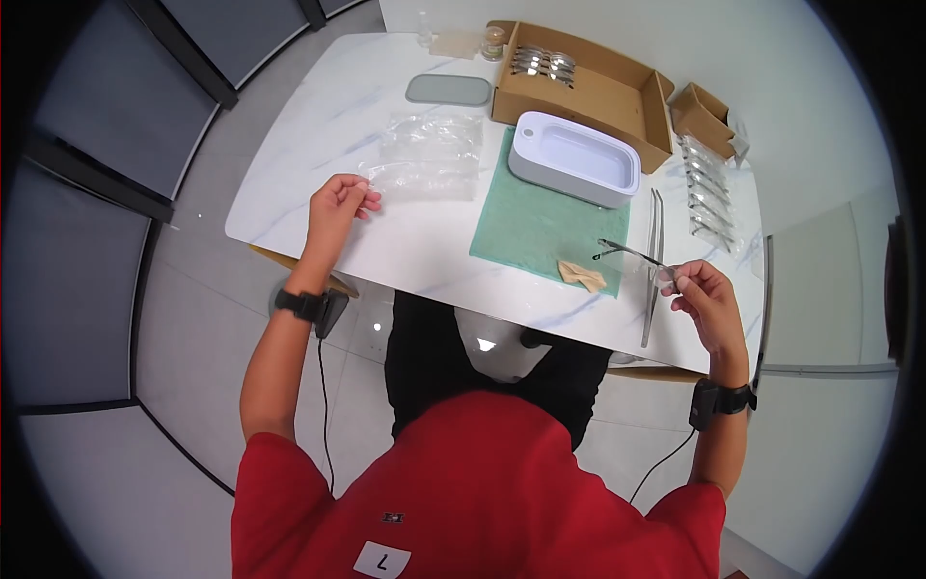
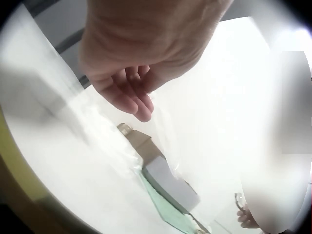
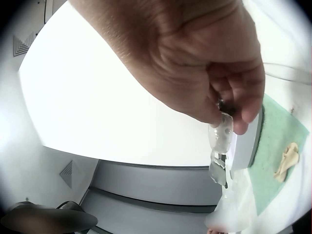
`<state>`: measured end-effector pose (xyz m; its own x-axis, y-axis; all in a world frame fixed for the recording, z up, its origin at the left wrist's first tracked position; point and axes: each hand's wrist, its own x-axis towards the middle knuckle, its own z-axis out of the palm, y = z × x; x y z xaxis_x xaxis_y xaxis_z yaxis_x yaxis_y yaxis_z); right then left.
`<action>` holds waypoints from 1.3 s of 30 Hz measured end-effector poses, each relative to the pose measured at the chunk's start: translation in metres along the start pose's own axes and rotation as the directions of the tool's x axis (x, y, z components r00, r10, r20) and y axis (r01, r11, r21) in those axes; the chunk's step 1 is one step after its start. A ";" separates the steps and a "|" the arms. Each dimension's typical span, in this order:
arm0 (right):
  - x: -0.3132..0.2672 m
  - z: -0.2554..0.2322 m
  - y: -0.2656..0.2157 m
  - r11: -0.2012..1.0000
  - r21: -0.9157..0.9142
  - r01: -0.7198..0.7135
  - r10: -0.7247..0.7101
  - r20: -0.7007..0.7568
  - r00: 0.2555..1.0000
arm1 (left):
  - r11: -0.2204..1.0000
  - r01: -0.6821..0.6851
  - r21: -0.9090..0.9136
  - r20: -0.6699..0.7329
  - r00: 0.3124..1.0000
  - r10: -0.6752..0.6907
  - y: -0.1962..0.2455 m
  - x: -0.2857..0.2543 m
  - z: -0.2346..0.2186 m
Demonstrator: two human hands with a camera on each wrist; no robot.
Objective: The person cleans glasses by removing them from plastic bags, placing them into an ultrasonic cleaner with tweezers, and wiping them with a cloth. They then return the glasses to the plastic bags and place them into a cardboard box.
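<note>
My left hand (image 1: 340,205) pinches the near left corner of a clear plastic bag (image 1: 429,159) lying on the white table. In the left wrist view its fingertips (image 2: 142,113) meet at the bag's thin film. Over the table's right side, my right hand (image 1: 707,297) holds a pair of eyeglasses (image 1: 632,252) between thumb and fingers. The dark temples point left, toward the green cloth. A clear lens (image 3: 222,132) shows below the fingers in the right wrist view. Beneath the glasses lies a pair of long metal tweezers (image 1: 653,261).
On the green cloth (image 1: 521,227) stand a white ultrasonic cleaner tub (image 1: 579,183) and a folded beige cloth (image 1: 582,277). Behind are a cardboard box (image 1: 617,82) with several glasses (image 1: 542,66) and a grey lid (image 1: 449,90). Bagged glasses (image 1: 709,198) lie at the right edge.
</note>
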<state>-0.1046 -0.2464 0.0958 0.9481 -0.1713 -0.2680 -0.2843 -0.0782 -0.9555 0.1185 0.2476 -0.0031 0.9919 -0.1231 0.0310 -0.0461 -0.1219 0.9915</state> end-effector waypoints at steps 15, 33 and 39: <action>-0.002 0.005 0.012 0.998 0.057 -0.021 0.020 0.021 1.000 | 0.903 0.033 0.428 -0.282 0.954 0.099 -0.052 0.052 0.020; 0.013 0.007 0.036 0.987 0.142 -0.071 0.067 0.032 0.997 | 0.445 -0.178 0.877 0.028 0.946 0.324 0.022 0.017 0.070; 0.013 0.011 0.035 0.987 0.143 -0.073 0.067 0.046 0.997 | 0.438 -0.082 0.895 0.014 0.987 0.158 0.001 0.046 0.087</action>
<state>-0.1010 -0.2405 0.0576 0.9325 -0.1311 -0.3364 -0.3290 0.0753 -0.9413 0.1534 0.1563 -0.0119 0.9705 -0.1544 0.1850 -0.2077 -0.9250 0.3180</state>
